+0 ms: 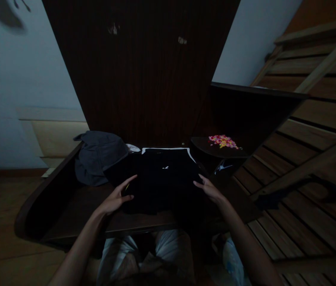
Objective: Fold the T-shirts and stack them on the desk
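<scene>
A black piece of cloth [168, 186], which looks like a folded garment, lies spread flat on the dark wooden desk. It has a small white mark [165, 167] near its middle and a white strip [166, 149] along its far edge. At its left edge is my left hand [117, 197], thumb and forefinger spread apart, touching the cloth. Opposite it, my right hand [211, 189] touches the right edge, with thumb and forefinger apart. The other fingers of both hands are mostly hidden, and the dim light blurs the cloth's outline.
A dark grey bucket hat [99, 157] lies on the desk to the left, by the raised side [39, 194]. Small pink and yellow pieces [223, 141] are heaped on a rounded shelf [205, 147] at right. A slatted wooden structure [305, 155] stands beyond. My knees are below the desk edge.
</scene>
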Demonstrator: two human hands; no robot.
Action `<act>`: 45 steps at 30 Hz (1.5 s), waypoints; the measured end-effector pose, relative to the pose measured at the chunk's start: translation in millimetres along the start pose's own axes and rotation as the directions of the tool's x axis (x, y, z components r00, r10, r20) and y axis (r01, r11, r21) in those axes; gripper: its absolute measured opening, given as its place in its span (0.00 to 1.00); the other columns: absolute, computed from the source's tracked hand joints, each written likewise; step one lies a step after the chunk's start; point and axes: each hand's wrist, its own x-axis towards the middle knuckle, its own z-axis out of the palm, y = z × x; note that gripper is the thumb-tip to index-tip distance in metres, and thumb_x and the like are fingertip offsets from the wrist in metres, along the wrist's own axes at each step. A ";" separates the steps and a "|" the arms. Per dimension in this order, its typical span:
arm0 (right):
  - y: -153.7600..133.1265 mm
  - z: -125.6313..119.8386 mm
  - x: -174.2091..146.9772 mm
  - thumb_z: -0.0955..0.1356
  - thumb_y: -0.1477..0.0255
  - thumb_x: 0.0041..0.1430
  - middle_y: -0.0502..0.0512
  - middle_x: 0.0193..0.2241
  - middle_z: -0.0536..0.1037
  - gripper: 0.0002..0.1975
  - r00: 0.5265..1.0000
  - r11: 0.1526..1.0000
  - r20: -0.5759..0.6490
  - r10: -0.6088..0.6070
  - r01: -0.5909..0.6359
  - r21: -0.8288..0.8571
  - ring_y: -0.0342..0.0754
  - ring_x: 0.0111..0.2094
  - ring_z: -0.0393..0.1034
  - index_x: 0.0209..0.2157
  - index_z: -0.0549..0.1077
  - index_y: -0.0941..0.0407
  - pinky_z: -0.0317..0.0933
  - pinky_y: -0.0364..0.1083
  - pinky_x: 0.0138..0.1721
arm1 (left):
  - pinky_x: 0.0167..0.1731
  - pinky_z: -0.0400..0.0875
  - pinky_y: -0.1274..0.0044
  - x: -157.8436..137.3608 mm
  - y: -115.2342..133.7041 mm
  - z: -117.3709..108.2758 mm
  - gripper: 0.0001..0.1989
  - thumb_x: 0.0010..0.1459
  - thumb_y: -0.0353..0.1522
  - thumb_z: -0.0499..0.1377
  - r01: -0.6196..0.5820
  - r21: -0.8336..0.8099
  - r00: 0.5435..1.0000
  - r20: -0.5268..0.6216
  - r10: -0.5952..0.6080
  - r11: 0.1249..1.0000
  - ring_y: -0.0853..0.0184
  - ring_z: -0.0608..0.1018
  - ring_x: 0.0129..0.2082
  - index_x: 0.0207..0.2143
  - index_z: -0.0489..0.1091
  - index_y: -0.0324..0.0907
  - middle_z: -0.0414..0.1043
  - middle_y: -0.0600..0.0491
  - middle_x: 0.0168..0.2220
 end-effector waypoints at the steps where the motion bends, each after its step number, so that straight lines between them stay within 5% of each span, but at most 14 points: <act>1: -4.1 -3.5 -1.2 0.76 0.65 0.47 0.59 0.53 0.75 0.31 1.000 1.000 -0.006 0.015 -0.015 0.023 0.54 0.54 0.70 0.54 0.70 0.53 0.66 0.52 0.54 | 0.57 0.64 0.65 -1.7 4.2 -0.8 0.39 0.45 0.32 0.65 0.003 -0.037 1.000 -0.004 -0.004 0.999 0.54 0.65 0.62 0.62 0.62 0.49 0.61 0.49 0.64; 6: -17.5 -19.4 -9.2 0.74 0.65 0.49 0.57 0.44 0.80 0.28 0.990 0.996 0.110 0.086 -0.088 0.013 0.47 0.35 0.77 0.52 0.71 0.53 0.73 0.44 0.34 | 0.43 0.76 0.66 -8.2 14.0 -8.8 0.42 0.49 0.35 0.60 0.074 -0.088 0.996 -0.041 -0.078 0.993 0.55 0.78 0.48 0.67 0.50 0.52 0.68 0.49 0.59; 10: -11.8 -21.4 -10.2 0.76 0.62 0.44 0.57 0.36 0.80 0.28 0.978 0.954 0.093 0.188 -0.159 -0.255 0.40 0.17 0.66 0.48 0.73 0.56 0.62 0.40 0.15 | 0.51 0.71 0.67 -7.7 -4.5 -18.6 0.41 0.47 0.34 0.59 -0.022 0.173 0.999 -0.030 0.027 0.985 0.55 0.70 0.58 0.65 0.55 0.48 0.60 0.48 0.64; 13: -13.7 -20.6 -6.4 0.76 0.59 0.41 0.58 0.35 0.79 0.26 0.974 0.900 0.106 0.201 -0.141 -0.413 0.40 0.18 0.65 0.41 0.75 0.58 0.60 0.41 0.14 | 0.52 0.69 0.67 -4.5 -20.1 -27.5 0.37 0.50 0.38 0.59 -0.057 0.373 0.997 -0.032 0.074 0.926 0.56 0.72 0.57 0.63 0.58 0.46 0.68 0.45 0.59; 15: -23.9 -20.3 -2.7 0.75 0.56 0.43 0.55 0.30 0.78 0.22 0.979 0.837 0.105 0.177 -0.093 -0.539 0.41 0.19 0.65 0.34 0.75 0.58 0.59 0.41 0.16 | 0.47 0.72 0.65 -0.6 -25.4 -34.9 0.33 0.51 0.43 0.58 -0.014 0.480 0.981 -0.161 0.103 0.877 0.56 0.77 0.48 0.59 0.60 0.44 0.74 0.45 0.50; 16: -31.5 -19.4 -0.6 0.74 0.55 0.45 0.53 0.26 0.77 0.20 0.986 0.789 0.086 0.140 -0.059 -0.612 0.42 0.20 0.66 0.30 0.75 0.58 0.59 0.41 0.18 | 0.45 0.73 0.65 2.2 -26.6 -39.0 0.33 0.51 0.45 0.59 0.028 0.522 0.950 -0.280 0.139 0.853 0.56 0.78 0.45 0.57 0.61 0.42 0.75 0.44 0.47; 18: -49.8 -13.4 3.9 0.72 0.54 0.49 0.51 0.22 0.74 0.18 1.000 0.660 0.008 0.017 -0.005 -0.752 0.43 0.22 0.66 0.25 0.73 0.57 0.57 0.41 0.21 | 0.44 0.72 0.63 9.2 -27.1 -47.4 0.34 0.50 0.47 0.59 0.128 0.574 0.815 -0.526 0.244 0.808 0.54 0.77 0.44 0.55 0.60 0.39 0.73 0.42 0.46; 20: -68.8 1.2 9.1 0.70 0.55 0.52 0.52 0.23 0.75 0.18 0.989 0.533 -0.073 -0.129 0.007 -0.846 0.44 0.25 0.68 0.24 0.73 0.55 0.56 0.41 0.24 | 0.46 0.71 0.62 17.6 -26.8 -54.9 0.36 0.50 0.48 0.59 0.202 0.603 0.685 -0.650 0.329 0.772 0.51 0.75 0.47 0.55 0.59 0.36 0.69 0.38 0.49; 21: -77.6 12.3 12.0 0.70 0.55 0.53 0.53 0.24 0.75 0.17 0.977 0.484 -0.089 -0.194 0.017 -0.875 0.45 0.26 0.68 0.26 0.73 0.55 0.56 0.42 0.25 | 0.47 0.71 0.62 21.9 -26.7 -58.1 0.36 0.50 0.49 0.58 0.221 0.617 0.663 -0.663 0.348 0.755 0.51 0.74 0.49 0.55 0.60 0.36 0.68 0.37 0.50; 26: -106.5 92.5 35.0 0.67 0.62 0.59 0.58 0.35 0.77 0.12 0.917 0.342 0.180 -0.357 0.307 -0.888 0.49 0.38 0.70 0.33 0.74 0.56 0.59 0.44 0.36 | 0.46 0.70 0.63 40.1 -24.0 -67.8 0.24 0.51 0.47 0.56 0.269 0.694 0.742 -0.592 0.316 0.668 0.51 0.75 0.44 0.42 0.69 0.38 0.69 0.40 0.45; 29: -112.0 136.2 58.9 0.64 0.65 0.62 0.59 0.40 0.77 0.11 0.878 0.274 0.338 -0.338 0.435 -0.857 0.51 0.44 0.68 0.38 0.75 0.56 0.59 0.45 0.42 | 0.44 0.70 0.67 47.3 -15.6 -72.6 0.15 0.52 0.43 0.54 0.227 0.721 0.784 -0.534 0.317 0.654 0.55 0.76 0.40 0.34 0.69 0.41 0.71 0.43 0.39; 32: -111.1 154.7 89.1 0.65 0.67 0.62 0.57 0.42 0.77 0.09 0.884 0.279 0.366 -0.290 0.444 -0.852 0.49 0.46 0.68 0.39 0.76 0.55 0.58 0.44 0.45 | 0.40 0.70 0.70 52.0 -3.6 -78.3 0.13 0.53 0.43 0.54 0.174 0.669 0.784 -0.539 0.309 0.722 0.59 0.76 0.35 0.33 0.67 0.43 0.73 0.48 0.34; 38: -94.4 111.5 144.6 0.63 0.75 0.61 0.70 0.50 0.72 0.15 0.967 0.292 0.111 -0.227 0.177 -0.940 0.56 0.52 0.66 0.49 0.72 0.62 0.59 0.50 0.50 | 0.37 0.70 0.73 58.3 3.9 -90.5 0.11 0.52 0.41 0.54 0.133 0.500 0.702 -0.657 0.275 0.856 0.62 0.76 0.34 0.34 0.64 0.45 0.74 0.52 0.32; 45: -73.2 74.3 172.7 0.69 0.71 0.56 0.58 0.37 0.79 0.07 0.984 0.371 0.067 -0.165 0.124 -0.920 0.49 0.40 0.73 0.37 0.76 0.57 0.62 0.43 0.41 | 0.45 0.70 0.71 72.9 7.3 -92.5 0.13 0.52 0.36 0.55 0.015 0.467 0.707 -0.630 0.321 0.884 0.61 0.77 0.43 0.41 0.69 0.43 0.76 0.48 0.41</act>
